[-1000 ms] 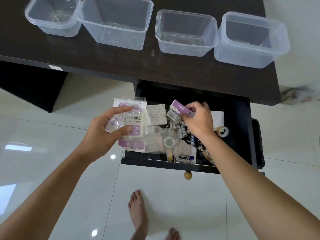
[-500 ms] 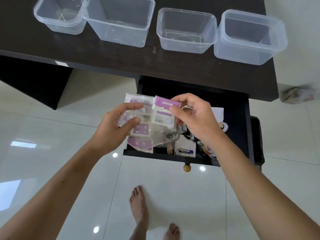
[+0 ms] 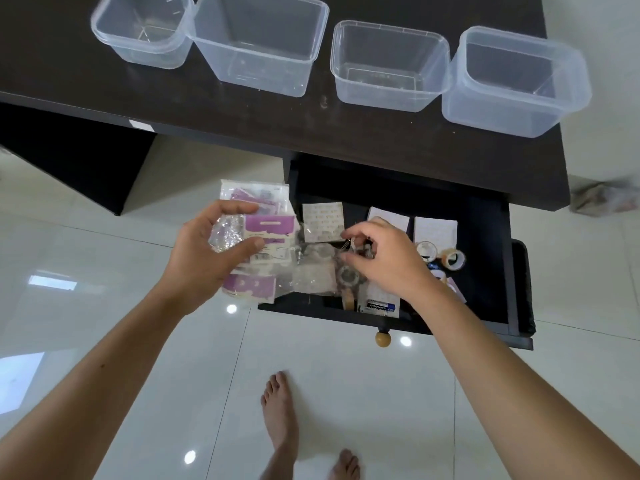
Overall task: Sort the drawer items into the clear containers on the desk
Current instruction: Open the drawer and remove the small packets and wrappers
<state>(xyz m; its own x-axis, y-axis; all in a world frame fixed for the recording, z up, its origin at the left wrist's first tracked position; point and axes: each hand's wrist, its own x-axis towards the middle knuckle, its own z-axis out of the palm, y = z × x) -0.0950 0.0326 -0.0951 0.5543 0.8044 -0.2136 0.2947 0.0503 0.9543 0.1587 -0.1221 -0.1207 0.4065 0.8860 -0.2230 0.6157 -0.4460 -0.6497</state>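
Right hand (image 3: 388, 258) is mine and it is down inside the open drawer (image 3: 491, 244), fingers curled and pinching at something small and metallic in the clutter; I cannot tell what exactly, and I cannot tell whether I have it free. My left hand (image 3: 204, 258) sits off to the left of it, outside the drawer's left wall, thumb and fingers clamped on a stack of clear packets with purple cards (image 3: 263, 237).

What matters for the next move, as I judge it, is that everything still to sort lies under or just beyond my right hand: the tape rolls (image 3: 450, 256) just to its right, the white sheets (image 3: 434, 230) past its knuckles, the battery pack (image 3: 379, 306) back toward my wrist. So the right hand is the nearer one for picking. The four clear containers (image 3: 388, 64) stand in a row on the desk (image 3: 173, 98), well beyond both hands and above the drawer, all apparently with nothing in them yet. The packets run long-side away from me, so I expect the left hand must carry them forward over the desk edge.
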